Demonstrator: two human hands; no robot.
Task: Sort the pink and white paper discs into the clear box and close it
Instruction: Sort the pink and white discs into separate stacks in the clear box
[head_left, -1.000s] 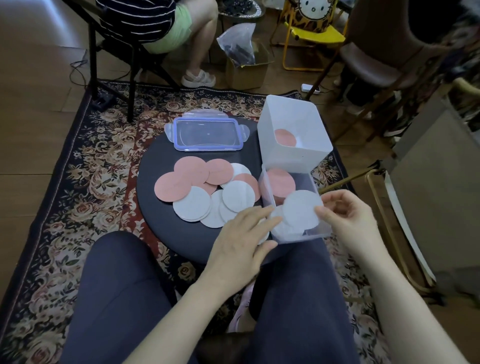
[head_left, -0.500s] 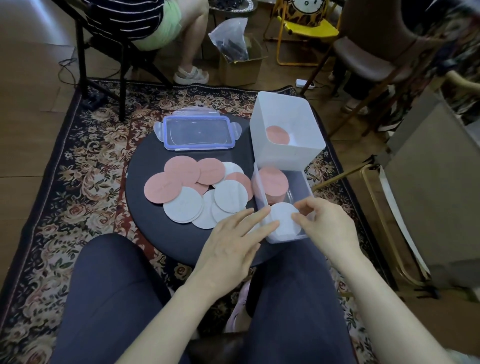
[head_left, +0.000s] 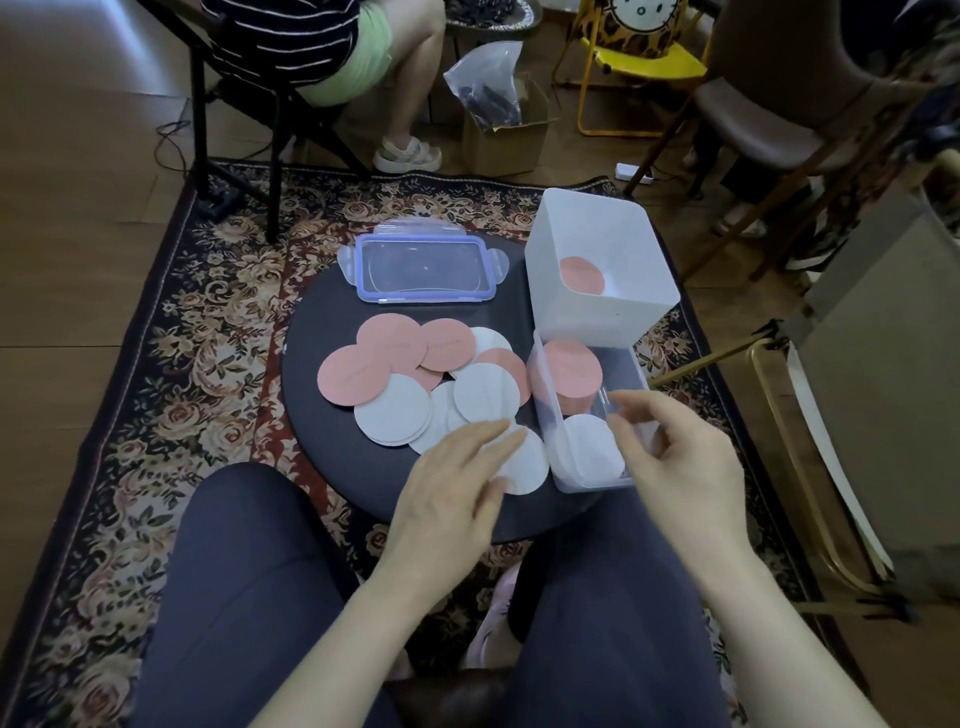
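Observation:
Several pink discs and white discs lie overlapping on a round dark table. The clear box stands at the table's right front, with pink discs in its far half and white discs in its near half. My left hand lies flat, fingers straight, on a white disc beside the box. My right hand hovers over the box's near end, fingers loosely curled, holding nothing. The clear lid with a blue rim lies at the table's back.
A taller white bin with one pink disc inside stands behind the clear box. A seated person, chairs and a cardboard box are beyond the patterned rug. A metal-framed panel stands at right.
My right hand lowered a white disc into the near half of the clear box and let it go. My left hand slid slightly left onto a white disc on the table.

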